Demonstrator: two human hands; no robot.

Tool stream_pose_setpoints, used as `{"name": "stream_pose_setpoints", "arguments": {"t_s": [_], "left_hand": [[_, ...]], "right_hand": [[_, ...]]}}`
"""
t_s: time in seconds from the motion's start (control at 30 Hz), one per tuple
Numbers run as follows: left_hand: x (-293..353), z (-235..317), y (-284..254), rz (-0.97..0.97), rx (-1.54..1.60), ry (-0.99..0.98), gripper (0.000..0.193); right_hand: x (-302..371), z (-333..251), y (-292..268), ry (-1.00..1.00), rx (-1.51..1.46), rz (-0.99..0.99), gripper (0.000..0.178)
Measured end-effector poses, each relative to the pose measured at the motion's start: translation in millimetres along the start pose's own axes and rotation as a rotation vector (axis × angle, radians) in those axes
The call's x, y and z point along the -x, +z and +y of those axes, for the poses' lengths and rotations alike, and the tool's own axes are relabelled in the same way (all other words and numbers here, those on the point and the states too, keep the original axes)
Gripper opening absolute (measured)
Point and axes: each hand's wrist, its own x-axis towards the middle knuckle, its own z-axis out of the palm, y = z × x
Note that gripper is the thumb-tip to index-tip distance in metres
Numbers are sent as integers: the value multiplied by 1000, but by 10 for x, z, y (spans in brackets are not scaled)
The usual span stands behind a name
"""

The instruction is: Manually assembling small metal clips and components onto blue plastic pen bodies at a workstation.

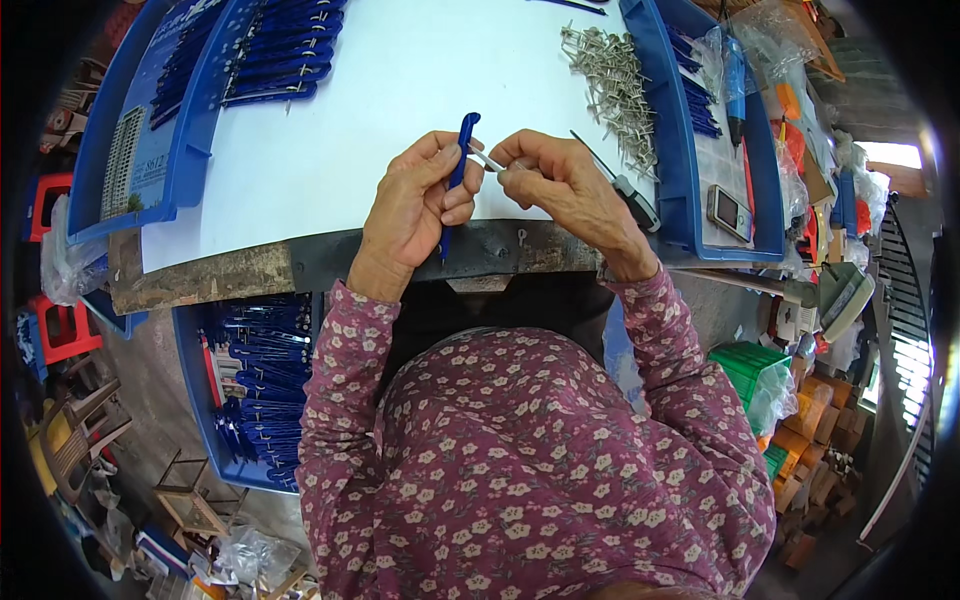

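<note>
Over the near edge of the white sheet, the left hand had its grip closed around a slim blue plastic handle; the right hand pinched a thin pale strip, tip at or just beside it. The handle appeared light, stiff, slightly slippery, best held mid-shaft. Small metal pins lay along the sheet's right side, bundled blue handles at its far left.

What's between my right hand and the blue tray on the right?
In the head view, a thin-shafted tool and part of a pile of small metal pieces lie between the right hand and the blue tray.
</note>
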Motion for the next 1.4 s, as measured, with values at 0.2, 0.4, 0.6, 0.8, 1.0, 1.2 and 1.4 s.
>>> {"name": "stream_pose_setpoints", "arguments": {"t_s": [0.2, 0.4, 0.6, 0.8, 1.0, 1.2, 1.4], "left_hand": [[3, 3, 6, 9, 1, -9, 19], [8, -6, 2, 1, -21, -6, 19], [18, -4, 33, 15, -75, 11, 17], [40, -23, 78, 29, -257, 98, 17], [38, -53, 121, 14, -246, 167, 18], [28, -104, 159, 102, -40, 191, 14], [57, 13, 81, 55, -17, 88, 13]], "right_hand": [[10, 9, 4, -1, 18, 3, 23], [9, 30, 1, -1, 25, -4, 24], [22, 34, -12, 24, -11, -11, 24], [52, -40, -36, 37, -109, -46, 23], [60, 5, 85, -66, -21, 69, 18], [54, 38, 266, -193, 310, 235, 16], [44, 20, 120, -145, 155, 102, 19]]}}
